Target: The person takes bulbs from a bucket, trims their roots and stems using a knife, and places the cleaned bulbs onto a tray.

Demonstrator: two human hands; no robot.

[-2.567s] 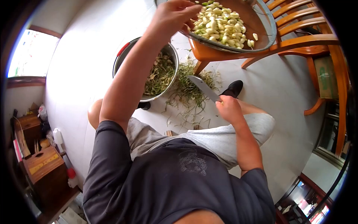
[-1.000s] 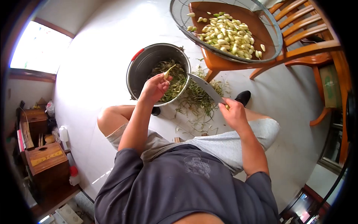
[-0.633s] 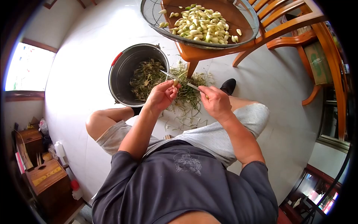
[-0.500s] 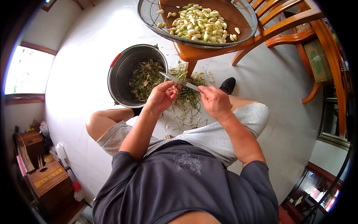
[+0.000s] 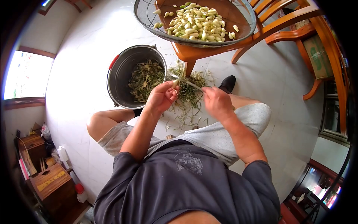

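Note:
My left hand (image 5: 163,96) pinches a small pale allium bulb (image 5: 175,83) between thumb and fingers, over the gap between bucket and trimmings. Closed around a knife handle, my right hand (image 5: 217,101) is just to the right. The thin knife (image 5: 191,84) points up and left, its blade tip near the bulb; whether it touches cannot be told. Beneath the hands, green and stringy trimmings (image 5: 192,98) lie on the floor. A dark metal bucket (image 5: 112,83) with a red grip holds more dry leaves and trimmings (image 5: 143,80).
Ahead, a round mesh sieve (image 5: 147,23) with many peeled bulbs (image 5: 199,22) rests on a wooden chair (image 5: 182,53). Another wooden chair and a cardboard box (image 5: 318,56) stand at the right. Wooden boxes (image 5: 52,179) are at the lower left.
My right hand has drawn the knife slightly right, and its tip has come back from over the bucket rim toward the left fingers. The bulb in my left hand now shows more clearly.

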